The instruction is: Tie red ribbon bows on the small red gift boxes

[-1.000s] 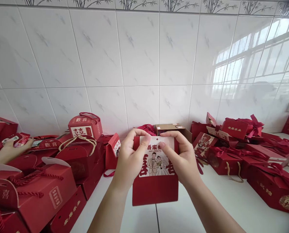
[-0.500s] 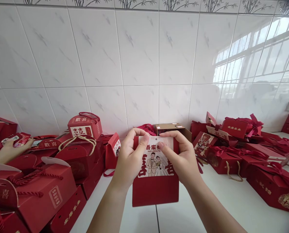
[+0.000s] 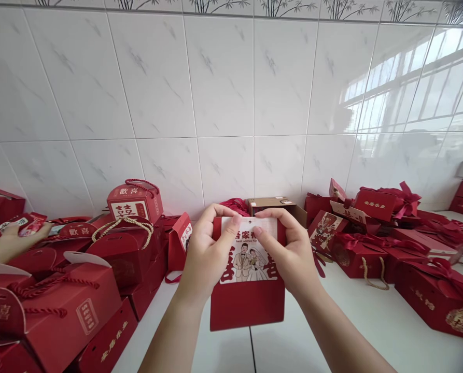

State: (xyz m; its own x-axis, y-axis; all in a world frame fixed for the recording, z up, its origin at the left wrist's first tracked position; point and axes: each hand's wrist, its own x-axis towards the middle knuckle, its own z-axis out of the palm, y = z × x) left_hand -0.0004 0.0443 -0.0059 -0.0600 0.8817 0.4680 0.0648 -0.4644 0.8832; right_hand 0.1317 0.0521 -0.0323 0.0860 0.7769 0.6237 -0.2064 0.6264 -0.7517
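Observation:
Between my hands, above the white table [image 3: 231, 352], is a red gift box [image 3: 247, 305] with a white front panel showing a cartoon bride and groom. My left hand [image 3: 211, 243] grips its upper left edge, the thumb on the printed panel and the fingers curled behind. On the upper right, my right hand [image 3: 288, 246] pinches it the same way. Both thumbs lie near a small hole at the top of the panel. The back of the box is hidden from me.
Red boxes with rope handles [image 3: 73, 295] are stacked on the left, where another person's hand [image 3: 17, 243] holds small red packets. A cardboard box [image 3: 299, 212] stands by the tiled wall. Ribbon-tied red boxes [image 3: 363, 254] crowd the right. A small red box [image 3: 177, 241] stands behind my left hand.
My hands keep their grip, and the lower edge of the red box has shifted very slightly left. The other person's hand at the far left has moved a little.

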